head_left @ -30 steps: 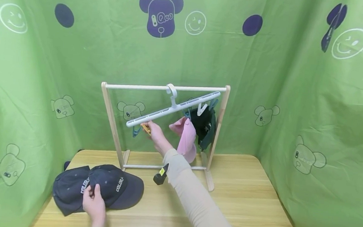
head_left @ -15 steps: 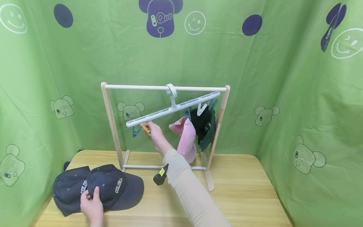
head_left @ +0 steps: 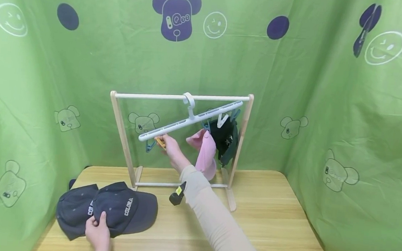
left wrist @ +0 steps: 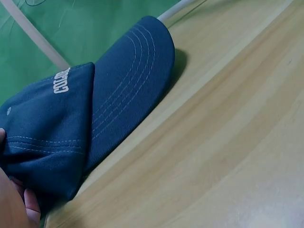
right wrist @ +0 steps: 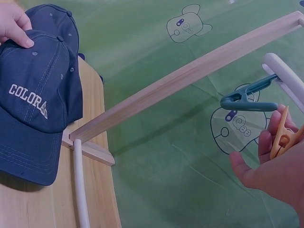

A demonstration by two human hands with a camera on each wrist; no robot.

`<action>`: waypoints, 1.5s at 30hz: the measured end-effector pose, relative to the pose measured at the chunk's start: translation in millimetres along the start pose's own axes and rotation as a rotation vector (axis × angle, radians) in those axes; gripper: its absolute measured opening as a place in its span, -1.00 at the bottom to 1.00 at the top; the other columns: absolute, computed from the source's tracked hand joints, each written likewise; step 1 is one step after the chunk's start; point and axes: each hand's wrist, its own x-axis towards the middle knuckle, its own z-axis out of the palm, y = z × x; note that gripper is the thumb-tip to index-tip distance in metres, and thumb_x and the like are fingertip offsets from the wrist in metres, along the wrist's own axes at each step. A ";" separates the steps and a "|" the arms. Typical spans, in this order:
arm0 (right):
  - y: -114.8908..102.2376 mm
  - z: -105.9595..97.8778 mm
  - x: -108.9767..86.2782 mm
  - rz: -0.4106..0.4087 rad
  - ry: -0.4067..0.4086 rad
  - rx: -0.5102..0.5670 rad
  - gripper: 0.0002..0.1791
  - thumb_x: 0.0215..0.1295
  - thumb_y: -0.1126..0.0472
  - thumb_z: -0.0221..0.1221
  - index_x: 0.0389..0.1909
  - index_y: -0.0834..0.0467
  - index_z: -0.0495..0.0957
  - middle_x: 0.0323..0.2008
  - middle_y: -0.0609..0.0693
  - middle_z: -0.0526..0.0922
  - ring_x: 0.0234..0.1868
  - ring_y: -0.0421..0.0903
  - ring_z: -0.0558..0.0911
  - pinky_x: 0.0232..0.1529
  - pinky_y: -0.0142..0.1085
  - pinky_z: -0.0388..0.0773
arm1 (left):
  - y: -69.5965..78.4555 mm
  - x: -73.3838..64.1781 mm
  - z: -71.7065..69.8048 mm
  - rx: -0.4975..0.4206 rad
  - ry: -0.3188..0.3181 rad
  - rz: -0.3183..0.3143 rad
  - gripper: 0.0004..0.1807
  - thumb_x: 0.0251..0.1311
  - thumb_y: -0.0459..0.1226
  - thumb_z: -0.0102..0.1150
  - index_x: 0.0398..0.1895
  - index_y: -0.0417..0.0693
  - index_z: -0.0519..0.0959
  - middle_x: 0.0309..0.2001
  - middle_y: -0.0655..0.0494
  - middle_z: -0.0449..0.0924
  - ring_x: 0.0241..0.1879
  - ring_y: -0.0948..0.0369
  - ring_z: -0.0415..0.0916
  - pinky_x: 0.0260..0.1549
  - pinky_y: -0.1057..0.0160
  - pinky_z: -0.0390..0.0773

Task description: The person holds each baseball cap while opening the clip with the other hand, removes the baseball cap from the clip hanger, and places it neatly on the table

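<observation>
My left hand [head_left: 98, 233] pinches the back of the crown of a navy cap [head_left: 116, 208] with white lettering, its brim pointing right. Under and behind it lies a second navy cap [head_left: 75, 208]. Up at the rack, my right hand [head_left: 172, 150] holds an orange clip [right wrist: 285, 137] beneath the low left end of a white hanger [head_left: 190, 120]. A teal clip [right wrist: 247, 97] hangs just beside those fingers. The left wrist view shows the cap's brim [left wrist: 137, 71] close over the table, with only a few fingers at the lower left edge.
The hanger hooks over the white bar of a wooden rack [head_left: 123, 134]. A pink cap [head_left: 205, 154] and a dark green cap [head_left: 231, 144] hang from its right half, near a white clip [head_left: 222, 120]. Green curtain surrounds the wooden table [head_left: 271, 227].
My left hand has shifted slightly left and down, and the front navy cap's crown has moved a little with it. The right hand and tilted hanger stay about the same.
</observation>
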 end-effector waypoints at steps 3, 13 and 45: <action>0.4 0.4 -0.2 0.000 -0.001 0.002 -0.55 0.52 0.02 -0.21 0.04 0.20 0.54 -0.22 -0.05 0.58 -0.25 -0.26 0.46 -0.14 -0.36 0.38 | -1.9 0.4 -2.6 0.016 -0.018 -0.009 -0.62 0.24 -0.20 0.22 -0.08 -0.37 0.48 -0.53 0.47 0.33 -0.52 0.54 0.22 -0.44 0.55 0.24; 4.9 1.3 -0.1 -0.014 -0.003 0.008 -0.57 0.49 0.07 -0.20 0.05 0.22 0.53 -0.33 -0.18 0.52 -0.23 -0.25 0.46 0.04 -0.20 0.43 | 0.6 -1.3 -10.0 0.076 -0.066 -0.036 -0.58 0.29 -0.15 0.17 -0.01 -0.37 0.48 -0.52 0.35 0.35 -0.54 0.51 0.21 -0.46 0.48 0.22; -12.5 9.2 -6.6 -0.007 -0.048 0.025 -0.58 0.47 0.11 -0.17 0.06 0.26 0.52 -0.21 0.02 0.55 -0.25 -0.23 0.49 0.07 -0.17 0.52 | 60.7 -12.9 -12.8 -0.306 0.057 0.039 -0.77 0.34 -0.36 0.02 0.02 0.02 0.47 -0.34 0.42 0.38 -0.35 0.44 0.32 -0.33 0.60 0.34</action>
